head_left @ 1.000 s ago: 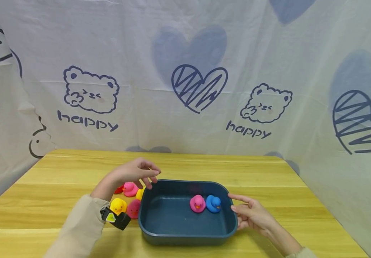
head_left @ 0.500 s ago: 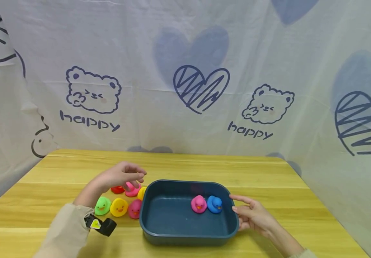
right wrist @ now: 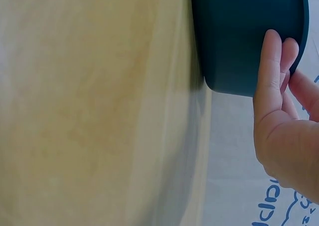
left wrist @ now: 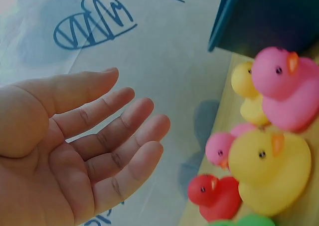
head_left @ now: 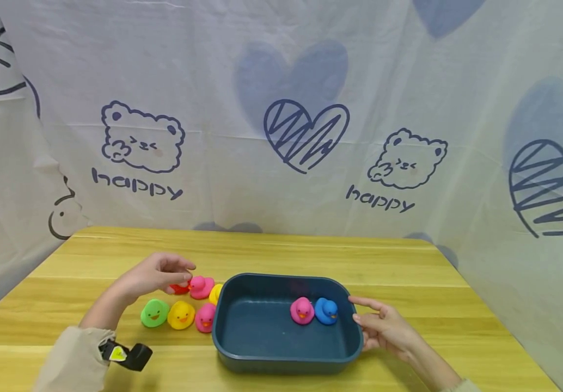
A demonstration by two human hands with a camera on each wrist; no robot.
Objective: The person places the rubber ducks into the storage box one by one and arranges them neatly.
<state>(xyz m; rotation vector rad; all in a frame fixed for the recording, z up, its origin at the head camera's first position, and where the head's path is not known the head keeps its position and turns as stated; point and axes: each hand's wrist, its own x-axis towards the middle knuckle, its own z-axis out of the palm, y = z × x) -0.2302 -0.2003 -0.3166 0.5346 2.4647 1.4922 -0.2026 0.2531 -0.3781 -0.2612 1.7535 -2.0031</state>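
My left hand (head_left: 155,275) hovers over the table's left side with nothing in it, fingers loosely bent, overlapping a red rubber duck (head_left: 180,289) in the head view. The left wrist view shows its bare palm (left wrist: 55,171) beside the ducks. At the right end of a dark teal plastic tub (head_left: 262,340), my right hand (head_left: 384,325) holds the rim and wall. Its fingers (right wrist: 270,61) lie along the outer wall in the right wrist view. Inside the tub sit a pink duck (head_left: 302,311) and a blue duck (head_left: 326,311), side by side.
Left of the tub stand a green duck (head_left: 154,313), a yellow duck (head_left: 181,316), a dark pink duck (head_left: 205,318), a pink duck (head_left: 202,287) and a partly hidden yellow duck (head_left: 215,294). A printed cloth (head_left: 232,190) hangs behind the wooden table (head_left: 409,272).
My left hand has moved left and slightly down, away from the tub's rim, uncovering the green duck. The right hand and the ducks in the tub stay put.
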